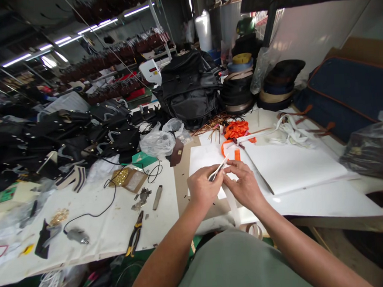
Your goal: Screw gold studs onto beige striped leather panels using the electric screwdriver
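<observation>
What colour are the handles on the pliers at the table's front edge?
Black and yellow on the pliers; the head view, the only one, shows it.

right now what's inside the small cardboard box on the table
In the cardboard box, small gold pieces lie at the left and something pale, too blurred to name, at the right. What lies beneath them is covered.

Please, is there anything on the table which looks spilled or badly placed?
Small golden pieces lie loose on the left of the table, apart from the box holding similar ones; perhaps spilled. The pliers reach the front edge, where they might get knocked off.
</observation>
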`<state>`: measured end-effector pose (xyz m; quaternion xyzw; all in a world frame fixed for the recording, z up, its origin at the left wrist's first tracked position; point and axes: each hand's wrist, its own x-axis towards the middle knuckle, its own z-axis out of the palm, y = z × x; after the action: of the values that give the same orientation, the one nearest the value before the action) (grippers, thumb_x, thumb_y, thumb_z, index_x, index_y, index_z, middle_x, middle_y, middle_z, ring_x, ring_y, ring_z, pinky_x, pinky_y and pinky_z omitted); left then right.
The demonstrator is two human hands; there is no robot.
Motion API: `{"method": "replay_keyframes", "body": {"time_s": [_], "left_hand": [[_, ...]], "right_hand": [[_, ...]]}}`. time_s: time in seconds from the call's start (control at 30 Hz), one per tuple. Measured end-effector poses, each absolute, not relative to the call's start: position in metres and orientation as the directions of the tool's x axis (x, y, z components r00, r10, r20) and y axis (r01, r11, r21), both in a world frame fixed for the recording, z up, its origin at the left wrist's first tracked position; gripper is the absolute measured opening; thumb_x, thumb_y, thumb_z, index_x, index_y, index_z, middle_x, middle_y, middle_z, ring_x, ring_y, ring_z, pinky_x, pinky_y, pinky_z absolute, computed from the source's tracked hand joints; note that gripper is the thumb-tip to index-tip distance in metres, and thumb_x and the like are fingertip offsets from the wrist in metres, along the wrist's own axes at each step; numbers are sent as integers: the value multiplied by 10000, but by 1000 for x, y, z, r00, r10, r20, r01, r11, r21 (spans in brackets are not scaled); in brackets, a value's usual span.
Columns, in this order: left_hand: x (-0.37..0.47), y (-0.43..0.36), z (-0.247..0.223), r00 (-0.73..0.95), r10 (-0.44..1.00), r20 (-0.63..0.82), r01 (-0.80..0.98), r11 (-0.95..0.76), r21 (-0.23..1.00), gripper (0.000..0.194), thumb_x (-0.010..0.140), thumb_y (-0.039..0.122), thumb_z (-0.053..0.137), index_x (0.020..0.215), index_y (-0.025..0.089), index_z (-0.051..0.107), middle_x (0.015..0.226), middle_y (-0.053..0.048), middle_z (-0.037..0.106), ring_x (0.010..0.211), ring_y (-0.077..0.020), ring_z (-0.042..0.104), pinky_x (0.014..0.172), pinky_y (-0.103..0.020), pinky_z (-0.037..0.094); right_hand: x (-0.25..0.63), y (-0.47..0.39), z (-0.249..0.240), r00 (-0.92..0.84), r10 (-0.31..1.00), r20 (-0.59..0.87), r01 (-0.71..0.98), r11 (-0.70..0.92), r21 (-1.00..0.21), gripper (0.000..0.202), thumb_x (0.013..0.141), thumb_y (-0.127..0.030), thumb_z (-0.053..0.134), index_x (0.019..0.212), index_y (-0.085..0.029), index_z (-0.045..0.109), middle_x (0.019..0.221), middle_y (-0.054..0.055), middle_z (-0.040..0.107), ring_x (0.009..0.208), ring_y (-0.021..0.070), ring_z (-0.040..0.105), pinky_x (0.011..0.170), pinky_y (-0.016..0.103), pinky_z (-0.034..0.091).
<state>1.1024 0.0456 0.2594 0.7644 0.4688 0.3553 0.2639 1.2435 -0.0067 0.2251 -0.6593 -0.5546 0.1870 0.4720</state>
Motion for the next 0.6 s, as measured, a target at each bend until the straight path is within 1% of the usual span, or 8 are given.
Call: {"method": "replay_keyframes", "body": {"time_s": [0.03, 0.1, 0.2, 0.3, 0.37, 0.43, 0.5, 0.6], "left_hand": [[1103, 47, 258, 319, 887, 335, 538, -460, 707, 192, 873, 296, 674, 993, 253, 816, 967, -51, 806, 875, -224, 731, 859, -315, 529], [1105, 48, 256, 315, 867, 386, 541, -498, 678, 181, 875, 270, 666, 972, 247, 817, 937, -48, 808, 858, -218, 735, 845, -308, 532], [1106, 49, 254, 292, 871, 395, 504, -491, 710, 161, 858, 240, 676, 942, 242, 814, 904, -30, 806, 810, -192, 727, 810, -278, 536], [1106, 47, 255, 274, 914, 299, 438, -396, 807, 111, 841, 255, 694, 862, 221, 797, 817, -6, 783, 720, -157, 688, 722, -235, 526], [1107, 47, 255, 252, 942, 221, 398, -309, 864, 121, 830, 280, 702, 772, 196, 767, 718, 6, 740, 661, -144, 653, 644, -215, 501], [1108, 51, 252, 216, 964, 156, 366, -228, 902, 165, 811, 309, 716, 720, 175, 744, 670, 6, 710, 641, -146, 641, 604, -212, 485], [1107, 59, 246, 144, 986, 82, 342, -127, 931, 185, 772, 333, 751, 710, 158, 745, 679, -7, 719, 650, -162, 653, 600, -224, 493], [1101, 76, 235, 22, 997, -69, 282, 60, 958, 230, 695, 341, 814, 771, 128, 776, 761, -51, 765, 702, -207, 689, 632, -266, 531]], "right_hand": [[1243, -6, 223, 339, 896, 287, 567, 49, -822, 183, 919, -396, 663, 900, -251, 773, 1139, 100, 655, 1070, 270, 608, 900, 385, 449], [1242, -8, 223, 368, 884, 288, 570, 30, -821, 197, 920, -405, 657, 898, -245, 771, 993, 84, 659, 953, 247, 619, 838, 366, 457], [1243, -10, 229, 312, 928, 202, 492, 24, -870, 242, 947, -427, 612, 862, -234, 729, 826, 35, 637, 777, 196, 592, 734, 319, 448], [1248, -10, 236, 175, 981, 83, 357, 15, -934, 290, 970, -456, 565, 819, -220, 640, 752, -3, 606, 687, 162, 540, 645, 280, 417], [1251, -9, 240, 123, 991, 46, 321, 4, -947, 320, 987, -476, 530, 803, -219, 584, 712, -22, 562, 658, 152, 498, 615, 268, 391], [1247, -10, 244, 113, 992, 53, 346, 11, -938, 345, 1009, -472, 488, 780, -220, 544, 683, -31, 519, 636, 145, 463, 603, 266, 367], [1237, -15, 249, 71, 993, 97, 393, 62, -917, 348, 1021, -439, 473, 754, -221, 519, 665, -33, 501, 618, 139, 450, 597, 263, 349], [1217, -27, 256, -171, 969, 177, 437, 235, -868, 308, 1022, -356, 490, 748, -222, 534, 671, -32, 528, 603, 128, 464, 605, 260, 349]]}}
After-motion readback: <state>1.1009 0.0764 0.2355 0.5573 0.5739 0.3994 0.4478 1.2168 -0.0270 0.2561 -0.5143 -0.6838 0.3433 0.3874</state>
